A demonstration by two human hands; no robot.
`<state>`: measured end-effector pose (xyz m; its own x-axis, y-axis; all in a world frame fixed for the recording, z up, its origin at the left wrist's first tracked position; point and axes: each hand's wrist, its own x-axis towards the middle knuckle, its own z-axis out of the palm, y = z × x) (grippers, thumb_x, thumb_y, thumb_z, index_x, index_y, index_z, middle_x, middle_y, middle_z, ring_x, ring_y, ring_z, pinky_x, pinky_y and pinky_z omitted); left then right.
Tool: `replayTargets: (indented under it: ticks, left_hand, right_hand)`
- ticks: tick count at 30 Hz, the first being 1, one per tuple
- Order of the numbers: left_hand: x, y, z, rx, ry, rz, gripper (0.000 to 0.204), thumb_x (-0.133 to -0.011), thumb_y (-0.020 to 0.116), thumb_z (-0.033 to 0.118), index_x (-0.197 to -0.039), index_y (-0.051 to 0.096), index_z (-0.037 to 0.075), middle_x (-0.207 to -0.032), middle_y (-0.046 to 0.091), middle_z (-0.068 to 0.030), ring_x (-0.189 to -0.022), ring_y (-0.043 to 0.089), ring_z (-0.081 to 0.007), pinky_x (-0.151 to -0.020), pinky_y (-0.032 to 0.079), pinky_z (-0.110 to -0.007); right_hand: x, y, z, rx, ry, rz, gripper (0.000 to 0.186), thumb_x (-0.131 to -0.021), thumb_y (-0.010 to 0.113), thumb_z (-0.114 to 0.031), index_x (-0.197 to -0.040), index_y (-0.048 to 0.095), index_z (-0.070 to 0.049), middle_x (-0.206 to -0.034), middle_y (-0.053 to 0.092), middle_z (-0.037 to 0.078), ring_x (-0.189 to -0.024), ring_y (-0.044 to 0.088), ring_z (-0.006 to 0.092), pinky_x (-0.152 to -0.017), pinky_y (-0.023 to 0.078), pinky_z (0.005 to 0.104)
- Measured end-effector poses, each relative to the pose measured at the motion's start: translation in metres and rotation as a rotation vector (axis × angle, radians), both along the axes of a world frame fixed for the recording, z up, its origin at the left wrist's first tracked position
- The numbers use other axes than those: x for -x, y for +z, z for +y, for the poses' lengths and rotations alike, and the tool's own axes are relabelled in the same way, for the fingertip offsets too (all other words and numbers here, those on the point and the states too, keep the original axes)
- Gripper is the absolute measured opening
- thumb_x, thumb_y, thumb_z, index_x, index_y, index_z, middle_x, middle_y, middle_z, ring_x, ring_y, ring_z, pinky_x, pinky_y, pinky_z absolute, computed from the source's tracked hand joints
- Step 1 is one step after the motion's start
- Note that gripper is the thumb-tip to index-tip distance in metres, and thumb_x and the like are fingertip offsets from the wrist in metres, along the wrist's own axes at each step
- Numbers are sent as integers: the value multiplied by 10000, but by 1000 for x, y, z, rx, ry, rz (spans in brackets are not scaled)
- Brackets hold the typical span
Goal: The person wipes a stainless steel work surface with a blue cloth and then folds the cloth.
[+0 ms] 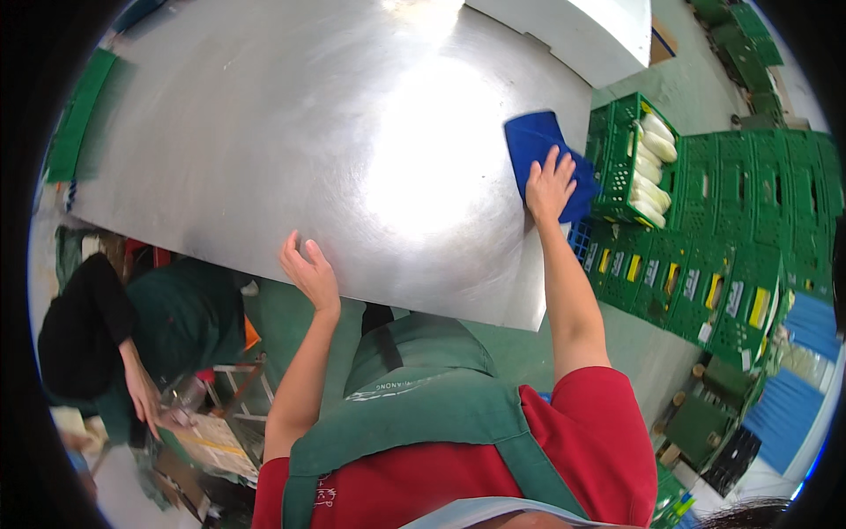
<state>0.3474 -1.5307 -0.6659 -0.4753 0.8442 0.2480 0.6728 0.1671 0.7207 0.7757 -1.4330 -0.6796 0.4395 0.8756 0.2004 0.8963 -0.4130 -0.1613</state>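
My right hand (551,187) lies flat with its fingers spread on a folded dark blue cloth (532,137). The cloth rests on a large metal tabletop (264,132) by its right edge, and one corner reaches past that edge. Over the table's front edge, my left hand (313,278) holds nothing, its fingers apart and slightly curled. Whether its fingertips touch the metal I cannot tell.
Right of the table stand stacked green crates (718,185), one holding long pale vegetables (654,150). A white box (582,35) sits at the table's far right. At lower left a co-worker in black (84,326) bends beside a step stool (242,388).
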Motion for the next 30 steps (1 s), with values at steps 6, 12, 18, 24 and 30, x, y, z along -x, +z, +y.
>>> replayTargets:
  ticks: [6,12,18,24,30]
  left_hand:
    - [-22,3,-12,20,-397,-107,441,-965,548,180,-1367,509,1,-1423,490,-199,-1341,434,-378,-1131,317,-472]
    - [-51,7,-17,200,-966,174,598,-907,600,300,-1466,476,127,-1542,378,-217,-1419,377,-369,-1155,261,-547]
    - [-103,3,-30,257,-1360,307,737,-848,654,402,-1506,431,158,-1582,303,-238,-1466,311,-371,-1177,264,-511]
    - [-247,-11,181,-4,-1235,378,710,-892,610,400,-1524,383,170,-1565,341,-206,-1438,348,-369,-1169,284,-510]
    - [-311,-17,288,-170,-1154,410,645,-947,561,382,-1499,377,102,-1532,393,-188,-1402,397,-342,-1165,305,-483]
  right_hand:
    - [198,32,-114,222,355,64,557,-897,526,-284,-1369,478,9,-1517,363,243,-1420,313,448,-1095,287,665]
    - [244,16,-151,298,908,308,595,-913,515,-333,-1452,457,-89,-1586,318,171,-1494,250,305,-1167,237,575]
    - [155,21,-185,377,876,286,637,-890,550,-357,-1450,458,-67,-1592,332,152,-1496,260,302,-1153,278,576]
    - [24,8,27,171,784,50,637,-908,498,-310,-1494,409,-77,-1575,359,152,-1472,312,284,-1183,242,555]
    - [-18,7,123,28,609,66,592,-921,491,-274,-1481,429,-92,-1537,422,92,-1480,294,257,-1182,241,553]
